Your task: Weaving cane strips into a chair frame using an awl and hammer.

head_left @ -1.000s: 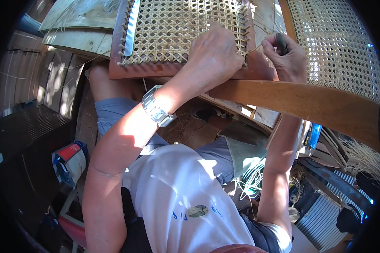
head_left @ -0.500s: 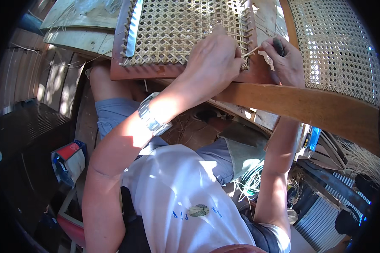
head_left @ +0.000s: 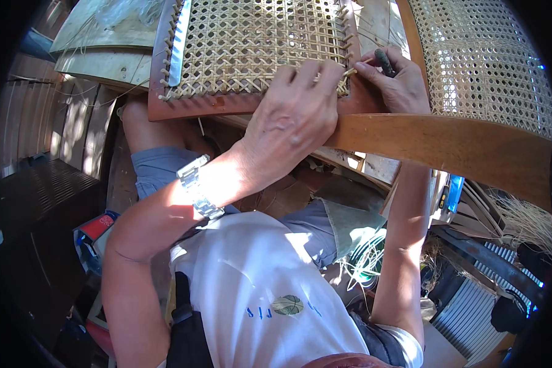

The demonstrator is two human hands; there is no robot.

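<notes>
A woven cane panel [head_left: 245, 43] in a reddish-brown wooden frame [head_left: 202, 107] lies before me, with wooden pegs along its sides. My left hand [head_left: 297, 110] is over its near right corner, fingers curled down onto the weave. Those fingertips are hidden, so whatever they pinch cannot be made out. Just past the frame's right edge, my right hand [head_left: 402, 76] keeps a tool with a dark rounded handle [head_left: 384, 62] tucked among its fingers. Its thumb and forefinger reach to a light peg [head_left: 350, 72] at the panel's corner.
A curved wooden bar [head_left: 441, 138] crosses in front of my right forearm. Beyond it stands a second cane panel [head_left: 484, 67]. Boards with clear plastic [head_left: 126, 12] are at the far left. Loose cane strands [head_left: 365, 260] hang beside my leg.
My left hand has drawn back toward me and turned, its knuckles now lying over the near weave. My right hand has come closer to the corner pegs. The panel appears shifted slightly left.
</notes>
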